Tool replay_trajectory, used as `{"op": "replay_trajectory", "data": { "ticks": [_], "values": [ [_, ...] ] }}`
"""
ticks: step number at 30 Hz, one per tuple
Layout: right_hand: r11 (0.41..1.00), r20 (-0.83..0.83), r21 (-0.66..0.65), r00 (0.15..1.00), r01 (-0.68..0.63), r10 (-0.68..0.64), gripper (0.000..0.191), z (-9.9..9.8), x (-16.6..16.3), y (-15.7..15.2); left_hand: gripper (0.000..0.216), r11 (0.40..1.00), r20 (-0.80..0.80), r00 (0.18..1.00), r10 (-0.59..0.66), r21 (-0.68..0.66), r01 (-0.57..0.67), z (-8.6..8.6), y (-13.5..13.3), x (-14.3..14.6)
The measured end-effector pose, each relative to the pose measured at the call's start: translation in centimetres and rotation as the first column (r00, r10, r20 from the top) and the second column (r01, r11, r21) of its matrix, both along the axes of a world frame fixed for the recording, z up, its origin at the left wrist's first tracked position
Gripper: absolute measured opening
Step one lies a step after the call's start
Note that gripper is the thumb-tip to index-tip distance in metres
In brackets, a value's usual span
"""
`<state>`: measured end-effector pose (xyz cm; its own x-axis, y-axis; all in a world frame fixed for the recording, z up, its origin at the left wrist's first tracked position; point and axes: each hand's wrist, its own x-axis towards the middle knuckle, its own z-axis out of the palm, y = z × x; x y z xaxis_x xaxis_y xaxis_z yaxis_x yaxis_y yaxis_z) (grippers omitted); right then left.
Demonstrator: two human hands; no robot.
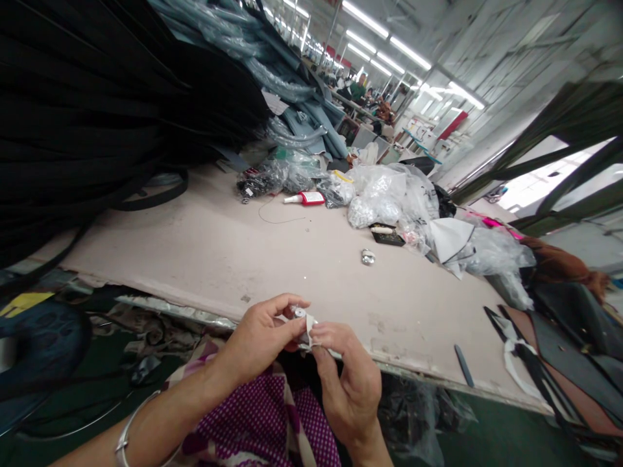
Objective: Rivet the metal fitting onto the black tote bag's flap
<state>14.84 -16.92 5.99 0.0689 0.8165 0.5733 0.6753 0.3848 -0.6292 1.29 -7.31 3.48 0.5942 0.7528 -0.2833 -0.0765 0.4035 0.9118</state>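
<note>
two hands are seen closest to the camera, held together just over the near edge of the table [272,259]. the left hand [260,340] is curled, its thumb and forefinger pinched on a small silvery piece [300,312], while the right hand [348,379] is closed with its fingertips nipped on a narrow white strip [311,329] that runs under that piece. neither hand is open; both are shut in a fine pinch, and what the piece is exactly cannot be told, since it is small and partly covered by the fingers.

it is judged that the grip is slight, so the silvery piece could be lost if the strip is tugged: it would likely fall into the purple dotted cloth [265,415] on the lap or past the table edge into the clutter below, where it would be hard to find. the strip could also be pulled out of the pinch or twisted.

farther out, a second small metal piece [368,257] lies loose on the bare table, and could be knocked off by a sweeping arm. beyond it, clear plastic bags [384,194] and a white and red bottle [305,198] on its side are heaped, and a tall stack of black straps [97,104] leans at the left, from which loops could slide down onto the work.
</note>
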Motion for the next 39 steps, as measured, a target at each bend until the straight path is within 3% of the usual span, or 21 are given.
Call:
{"op": "replay_trajectory", "data": {
  "ticks": [4, 8, 13, 16, 20, 27, 33, 39],
  "values": [
    [0.998, -0.039, -0.044, 0.998, 0.038, -0.040, 0.023, -0.5, 0.0, -0.5, 0.052, 0.988, -0.006, 0.995, -0.101, -0.120, 0.100, 0.4, 0.2, -0.2],
    [0.986, -0.117, -0.149, 0.989, 0.078, -0.096, 0.017, -0.7, 0.0, -1.2, 0.048, 0.974, -0.022, 0.986, -0.166, -0.160, 0.160, 0.6, 0.5, -1.0],
    [0.937, -0.276, -0.331, 0.938, 0.114, -0.211, 0.014, -1.2, 0.0, -1.5, 0.055, 0.926, 0.196, 0.925, -0.325, -0.131, 0.353, 0.0, 0.2, -2.1],
    [0.921, -0.387, -0.381, 0.890, 0.082, -0.239, 0.019, -1.1, -0.1, -1.4, 0.048, 0.943, 0.210, 0.930, -0.303, -0.078, 0.325, -0.2, -0.2, -2.3],
    [0.916, -0.407, -0.393, 0.879, 0.075, -0.247, 0.020, -0.9, -0.3, -1.3, 0.026, 0.968, 0.137, 0.959, -0.247, -0.003, 0.250, -0.3, -0.5, -2.1],
    [0.904, -0.386, -0.425, 0.896, 0.037, -0.218, 0.019, -1.4, -0.2, -1.2, 0.025, 0.961, 0.051, 0.960, -0.275, 0.044, 0.272, -1.0, -0.1, -2.4],
    [0.928, -0.348, -0.369, 0.919, 0.047, -0.185, 0.011, -1.6, -0.2, -1.1, 0.015, 0.941, -0.063, 0.969, -0.240, 0.230, 0.248, 0.2, 0.2, -2.5],
    [0.959, -0.220, -0.271, 0.965, 0.081, -0.144, 0.013, -1.6, -0.2, -1.0, 0.015, 0.951, -0.107, 0.980, -0.169, 0.243, 0.191, 0.2, 0.0, -2.1]
  ]
}}
